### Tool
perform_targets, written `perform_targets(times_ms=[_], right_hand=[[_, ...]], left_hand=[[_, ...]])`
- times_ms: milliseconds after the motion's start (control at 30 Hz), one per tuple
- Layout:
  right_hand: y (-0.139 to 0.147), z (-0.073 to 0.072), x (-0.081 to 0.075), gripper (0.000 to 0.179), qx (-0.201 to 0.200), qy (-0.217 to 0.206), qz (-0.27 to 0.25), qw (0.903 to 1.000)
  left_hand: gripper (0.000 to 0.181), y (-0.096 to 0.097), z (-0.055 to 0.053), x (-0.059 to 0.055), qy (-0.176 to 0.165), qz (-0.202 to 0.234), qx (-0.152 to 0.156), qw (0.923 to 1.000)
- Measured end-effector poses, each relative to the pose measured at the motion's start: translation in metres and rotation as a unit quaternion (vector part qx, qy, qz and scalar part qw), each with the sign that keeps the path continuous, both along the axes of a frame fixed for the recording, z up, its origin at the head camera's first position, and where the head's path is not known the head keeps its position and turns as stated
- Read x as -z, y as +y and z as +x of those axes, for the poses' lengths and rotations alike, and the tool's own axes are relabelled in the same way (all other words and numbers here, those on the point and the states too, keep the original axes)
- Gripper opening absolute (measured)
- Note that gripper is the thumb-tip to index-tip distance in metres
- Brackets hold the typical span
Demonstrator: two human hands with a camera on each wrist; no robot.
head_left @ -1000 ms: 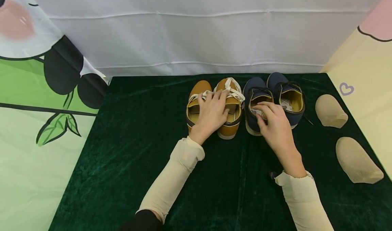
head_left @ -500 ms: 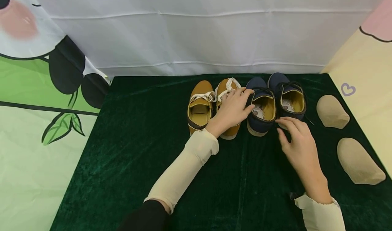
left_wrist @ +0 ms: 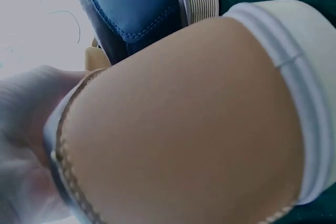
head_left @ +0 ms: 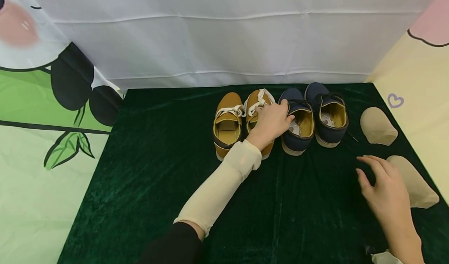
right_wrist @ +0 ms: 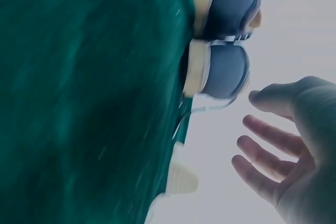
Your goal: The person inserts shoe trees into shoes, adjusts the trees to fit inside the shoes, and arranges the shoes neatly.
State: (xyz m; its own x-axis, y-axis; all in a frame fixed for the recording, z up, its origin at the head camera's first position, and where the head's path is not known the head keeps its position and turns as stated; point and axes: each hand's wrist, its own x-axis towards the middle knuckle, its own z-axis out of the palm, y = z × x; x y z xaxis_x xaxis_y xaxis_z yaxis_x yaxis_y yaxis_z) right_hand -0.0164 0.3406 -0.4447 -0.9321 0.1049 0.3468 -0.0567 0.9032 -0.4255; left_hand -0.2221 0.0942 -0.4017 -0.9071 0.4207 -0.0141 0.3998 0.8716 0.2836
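Note:
My left hand [head_left: 271, 122] rests over the right brown shoe [head_left: 257, 97], its fingers spread and its thumb at the opening edge of the left navy shoe [head_left: 298, 141]. No curled grip shows there. A brown heel [left_wrist: 178, 114] fills the left wrist view, with navy leather [left_wrist: 136, 3] behind it. My right hand [head_left: 389, 194] hovers with thumb and fingers apart, holding nothing, and partly covers the lower beige shoe-shaped insert [head_left: 419, 188]. Another beige insert [head_left: 379, 125] lies above it. In the right wrist view, the right navy shoe [right_wrist: 226, 72] stands beyond the hand.
The left brown shoe [head_left: 230, 99] and the right navy shoe [head_left: 331, 133] complete the row near the back edge. All lie on a dark green velvet cloth [head_left: 151, 170]. A white cloth backdrop [head_left: 228, 42] rises behind, with printed panels at both sides.
My right hand has drawn out of the left navy shoe and moved right and nearer, to the lower beige insert. The left hand has shifted right, from the brown shoes to the left navy shoe's edge.

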Motion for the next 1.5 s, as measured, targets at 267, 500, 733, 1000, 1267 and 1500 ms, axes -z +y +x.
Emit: perform_targets(times_ms=[267, 500, 733, 1000, 1267, 1500], right_hand=[[0.028, 0.023, 0.010, 0.038, 0.109, -0.062, 0.052, 0.9907], [0.059, 0.036, 0.013, 0.049, 0.188, -0.107, -0.006, 0.9762], [0.070, 0.041, 0.019, 0.048, 0.193, -0.047, -0.092, 0.9758], [0.072, 0.044, 0.021, 0.037, 0.182, -0.020, -0.091, 0.9788], [0.080, 0.044, 0.026, 0.045, 0.191, -0.046, -0.096, 0.9758], [0.085, 0.046, 0.034, 0.055, 0.203, -0.136, -0.055, 0.9682]], left_hand=[[0.040, 0.010, -0.004, 0.001, 0.020, -0.028, -0.012, 0.9993], [0.037, 0.011, -0.005, 0.000, 0.015, -0.040, -0.007, 0.9990], [0.037, 0.010, -0.006, 0.000, 0.018, -0.034, -0.007, 0.9992], [0.035, 0.009, -0.009, 0.000, 0.039, -0.036, -0.004, 0.9986], [0.039, 0.008, -0.011, 0.000, 0.044, -0.036, -0.005, 0.9984], [0.041, 0.006, -0.011, 0.001, 0.053, -0.042, -0.001, 0.9977]])
